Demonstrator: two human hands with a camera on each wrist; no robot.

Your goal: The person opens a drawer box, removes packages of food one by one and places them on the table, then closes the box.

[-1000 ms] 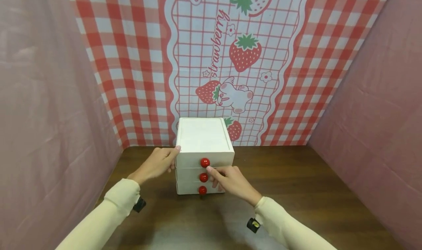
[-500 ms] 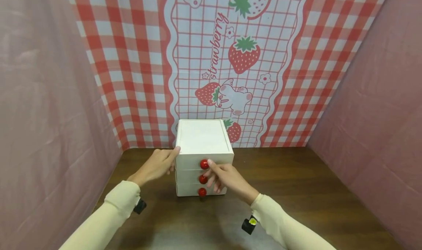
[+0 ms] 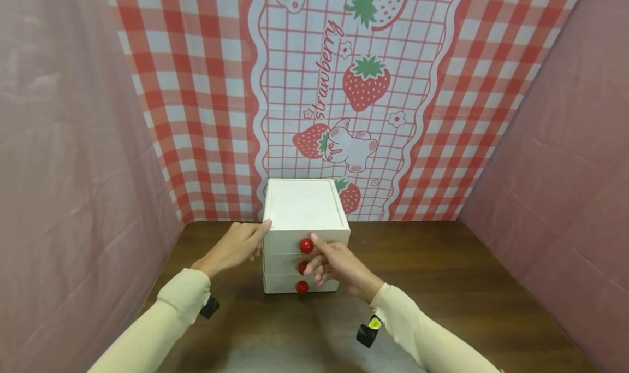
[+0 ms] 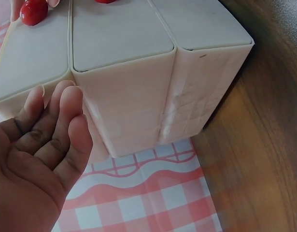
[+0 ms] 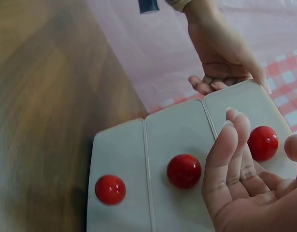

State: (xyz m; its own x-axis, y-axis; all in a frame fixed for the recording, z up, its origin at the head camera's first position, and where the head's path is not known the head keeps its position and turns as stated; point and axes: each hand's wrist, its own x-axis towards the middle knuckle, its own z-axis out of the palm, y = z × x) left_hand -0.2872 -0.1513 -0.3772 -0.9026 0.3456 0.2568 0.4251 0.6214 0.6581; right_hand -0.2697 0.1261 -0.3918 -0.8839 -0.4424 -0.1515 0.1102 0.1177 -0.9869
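Note:
A small white drawer cabinet (image 3: 304, 203) stands upright on the table, its three drawers closed. Each drawer has a round red knob: top knob (image 3: 306, 246), middle knob (image 3: 302, 267), bottom knob (image 3: 302, 286). My left hand (image 3: 238, 242) rests its thumb on the cabinet's upper left front edge; its other fingers, loosely bent, lie by the side in the left wrist view. My right hand (image 3: 344, 266) is at the top knob, thumb to its upper right, fingers below it. In the right wrist view, the top knob (image 5: 262, 143) shows between spread thumb and fingers, apparently ungripped.
A brown wooden table (image 3: 413, 285) lies under the cabinet. Behind hangs a red-and-white checked strawberry cloth (image 3: 206, 100), with pink curtains on the left (image 3: 73, 171) and right (image 3: 555, 171). Black devices (image 3: 209, 307) sit at both wrists.
My right thumb has risen from below the top knob to its upper right, and the fingers have spread leftward over the middle knob. The left hand and the drawers have stayed put.

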